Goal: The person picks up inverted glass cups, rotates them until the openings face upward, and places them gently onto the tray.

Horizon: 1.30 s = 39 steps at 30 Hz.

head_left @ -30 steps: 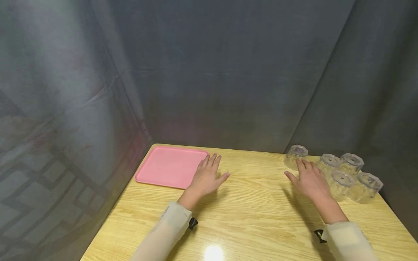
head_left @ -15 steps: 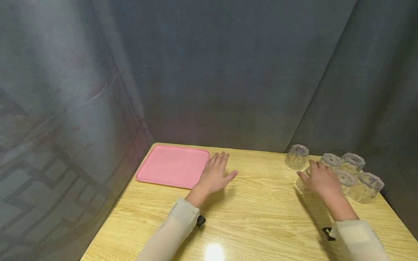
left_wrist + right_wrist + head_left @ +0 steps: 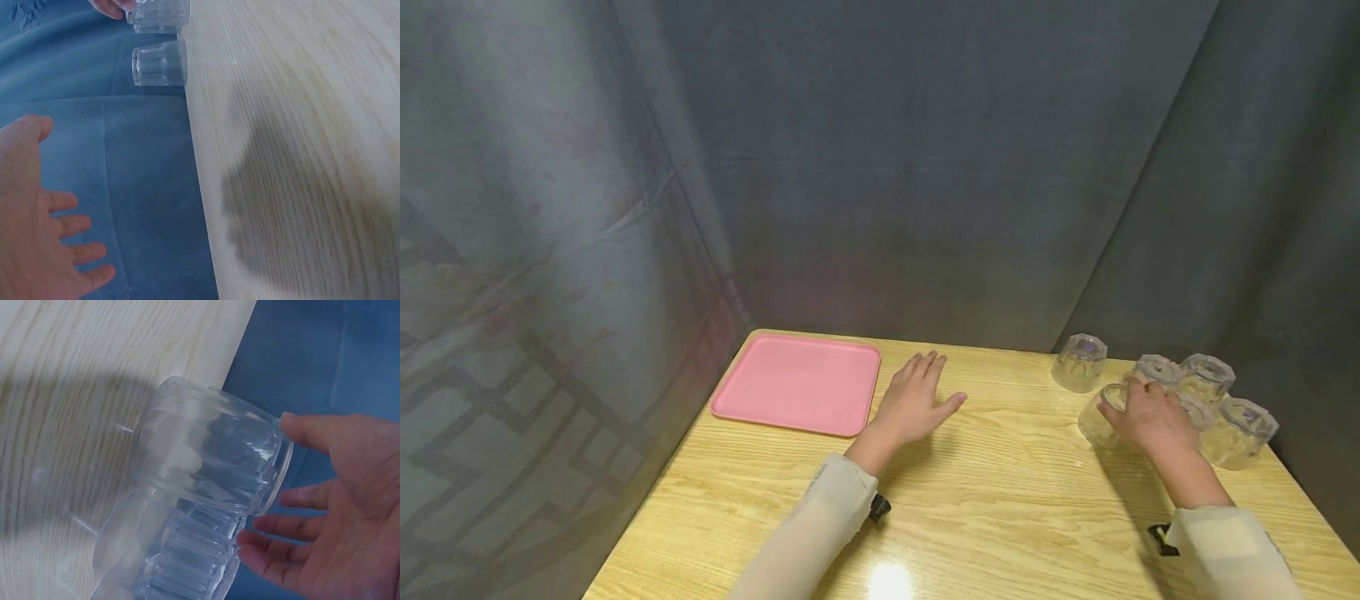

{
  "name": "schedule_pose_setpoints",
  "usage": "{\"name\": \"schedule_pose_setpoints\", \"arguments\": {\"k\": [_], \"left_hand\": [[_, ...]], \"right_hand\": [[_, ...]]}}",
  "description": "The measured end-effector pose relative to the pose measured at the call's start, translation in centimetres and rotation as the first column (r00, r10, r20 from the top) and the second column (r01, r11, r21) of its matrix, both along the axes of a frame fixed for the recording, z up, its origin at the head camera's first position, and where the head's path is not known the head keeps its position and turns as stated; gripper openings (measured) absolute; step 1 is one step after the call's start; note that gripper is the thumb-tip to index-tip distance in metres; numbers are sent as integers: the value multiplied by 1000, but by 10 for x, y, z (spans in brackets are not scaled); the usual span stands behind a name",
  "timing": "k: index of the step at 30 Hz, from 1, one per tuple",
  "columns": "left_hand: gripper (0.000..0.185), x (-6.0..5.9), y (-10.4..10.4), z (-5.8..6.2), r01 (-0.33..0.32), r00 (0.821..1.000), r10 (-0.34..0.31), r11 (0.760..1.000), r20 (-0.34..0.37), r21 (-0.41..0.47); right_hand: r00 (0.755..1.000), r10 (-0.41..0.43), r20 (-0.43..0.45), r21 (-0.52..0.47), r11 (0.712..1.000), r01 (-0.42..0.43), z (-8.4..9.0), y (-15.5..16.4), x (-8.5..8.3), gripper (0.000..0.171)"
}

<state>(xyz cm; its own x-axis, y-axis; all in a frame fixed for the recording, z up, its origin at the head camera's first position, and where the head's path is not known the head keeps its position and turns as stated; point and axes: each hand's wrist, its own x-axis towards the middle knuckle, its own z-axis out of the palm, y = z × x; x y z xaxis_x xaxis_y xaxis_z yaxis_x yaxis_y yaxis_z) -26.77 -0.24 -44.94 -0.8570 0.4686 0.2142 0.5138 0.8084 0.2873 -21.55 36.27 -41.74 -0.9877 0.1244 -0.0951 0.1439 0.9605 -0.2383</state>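
The right hand grips one glass near the table's right edge; left hand hovers spread, empty. The tray holds nothing; four glasses wait.

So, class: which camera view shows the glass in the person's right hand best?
The right wrist view: the glass fills the frame, tilted, held by the right hand. The head view shows it small, partly behind fingers. The left wrist view catches only part of it at the top edge.
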Motion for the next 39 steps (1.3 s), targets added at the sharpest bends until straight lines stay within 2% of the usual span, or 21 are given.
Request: {"name": "schedule_pose_setpoints", "arguments": {"k": [8,15,23,32,39], "left_hand": [[77,0,10,-4,4,1000,-4,1000,14,17],[77,1,17,-7,5,1000,-5,1000,-2,0],[75,3,22,-6,12,1000,-12,1000,-3,13],[76,6,23,-6,5,1000,-5,1000,-2,1],[76,7,23,-6,3,1000,-3,1000,-12,2]], "right_hand": [[997,-12,81,-13,1000,13,-1,6,-4,98],[992,1,124,-24,1000,2,-3,8,-7,104],[978,9,210,-18,1000,-6,-4,13,-13,117],[987,24,160,-83,997,-11,1,12,-12,119],[997,47,59,-101,994,-41,7,0,-9,118]]}}
